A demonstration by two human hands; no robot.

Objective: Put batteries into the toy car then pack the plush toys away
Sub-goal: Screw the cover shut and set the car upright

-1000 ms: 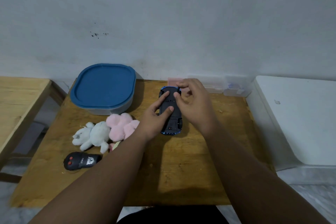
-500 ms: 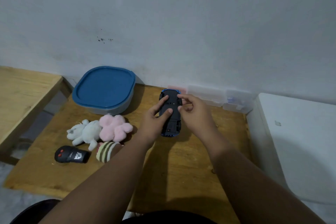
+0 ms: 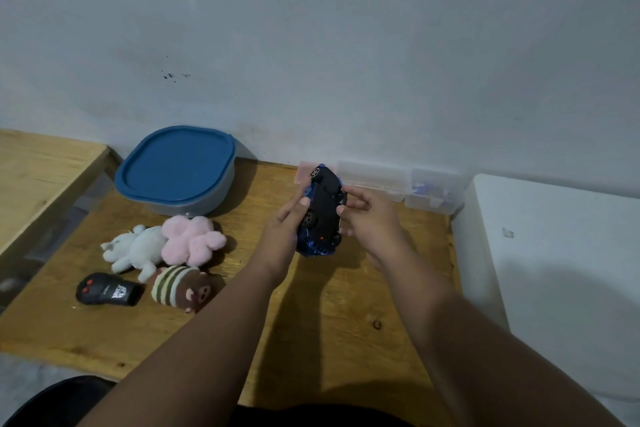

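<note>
The blue toy car (image 3: 323, 208) is tipped onto its side above the wooden table (image 3: 329, 315), black underside facing me. My left hand (image 3: 284, 229) grips its left edge and my right hand (image 3: 367, 218) holds its right edge, fingers curled at the chassis. Three plush toys lie to the left: a white one (image 3: 135, 248), a pink one (image 3: 192, 241) and a striped brown one (image 3: 180, 288). No batteries show.
A grey container with a blue lid (image 3: 176, 170) stands at the back left. A black remote control (image 3: 105, 293) lies near the plush toys. Clear plastic boxes (image 3: 405, 185) line the wall. A white surface (image 3: 568, 270) adjoins on the right, another wooden table (image 3: 38, 173) on the left.
The car has been lifted and rolled from lying flat upside down onto its side between both hands. The camera has shifted, so the striped plush now shows fully.
</note>
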